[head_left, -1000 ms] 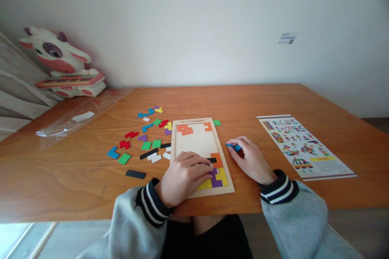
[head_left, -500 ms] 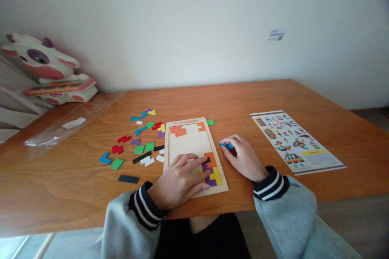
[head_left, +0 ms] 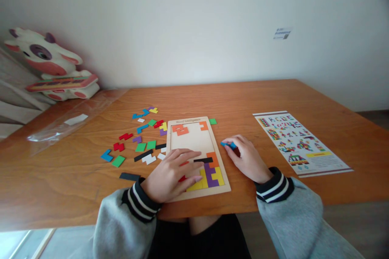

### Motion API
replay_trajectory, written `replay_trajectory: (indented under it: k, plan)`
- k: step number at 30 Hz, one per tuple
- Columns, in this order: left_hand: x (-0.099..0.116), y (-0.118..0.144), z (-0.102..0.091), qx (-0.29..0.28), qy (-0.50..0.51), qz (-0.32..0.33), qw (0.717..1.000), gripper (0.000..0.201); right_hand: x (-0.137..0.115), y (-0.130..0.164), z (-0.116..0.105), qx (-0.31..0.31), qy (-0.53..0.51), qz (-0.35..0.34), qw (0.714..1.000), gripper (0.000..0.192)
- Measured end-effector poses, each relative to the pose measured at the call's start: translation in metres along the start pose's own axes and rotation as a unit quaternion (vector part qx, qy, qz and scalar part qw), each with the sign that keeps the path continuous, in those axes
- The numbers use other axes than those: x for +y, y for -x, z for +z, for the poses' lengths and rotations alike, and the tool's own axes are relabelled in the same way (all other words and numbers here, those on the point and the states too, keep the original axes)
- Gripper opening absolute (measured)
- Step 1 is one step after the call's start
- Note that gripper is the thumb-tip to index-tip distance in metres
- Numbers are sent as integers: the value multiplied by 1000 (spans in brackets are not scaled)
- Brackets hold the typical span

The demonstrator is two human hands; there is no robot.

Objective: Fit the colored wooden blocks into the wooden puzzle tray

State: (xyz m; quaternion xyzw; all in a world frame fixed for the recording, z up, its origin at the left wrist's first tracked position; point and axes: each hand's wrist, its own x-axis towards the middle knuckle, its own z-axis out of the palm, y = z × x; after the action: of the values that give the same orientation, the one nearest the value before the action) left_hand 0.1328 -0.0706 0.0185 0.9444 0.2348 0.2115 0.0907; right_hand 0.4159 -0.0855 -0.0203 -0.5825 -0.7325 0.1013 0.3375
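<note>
My left hand (head_left: 174, 175) lies over the lower left of the wooden puzzle board (head_left: 216, 145), fingers stretched out and apart. A black bar piece (head_left: 208, 160) rests by its fingertips, overlapping an orange piece (head_left: 213, 155). Purple (head_left: 209, 176) and yellow pieces (head_left: 220, 175) fill the board's lower right; bits of red show between my fingers, and the rest there is hidden. Two orange pieces (head_left: 181, 130) sit loosely at the board's top left, another at its top right. To the right of the board, my right hand (head_left: 244, 156) pinches a blue puzzle piece (head_left: 228, 145) just above the table.
Loose coloured pieces, such as a green square (head_left: 118, 161), lie scattered left of the board. A green piece (head_left: 213, 121) is beside its top right corner. A printed pattern sheet (head_left: 316, 166) lies at right; a plastic bag (head_left: 51, 131) and cow toy keyboard (head_left: 60, 83) stand at left.
My left hand has shifted left across the board, uncovering more of the purple and yellow pieces and the black bar. My right hand still holds the blue piece; the view has turned slightly.
</note>
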Motion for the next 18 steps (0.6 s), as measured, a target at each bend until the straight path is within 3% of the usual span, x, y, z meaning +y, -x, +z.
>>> replay_trajectory:
  k: [3, 8, 12, 18]
  plan:
    - [-21, 4, -20, 19, -21, -38, 999, 26, 0, -1, 0, 15, -65, 25, 997, 16]
    - [-70, 7, -44, 64, -60, -89, 992, 24, -8, -17, -4, 20, -127, 65, 990, 33]
    - [-99, 10, -42, 123, -93, -137, 979, 28, -20, -42, -1, 12, -158, 52, 986, 39]
    - [-114, 26, -28, 175, -98, -205, 958, 28, -30, -71, 16, -19, -191, 24, 981, 35]
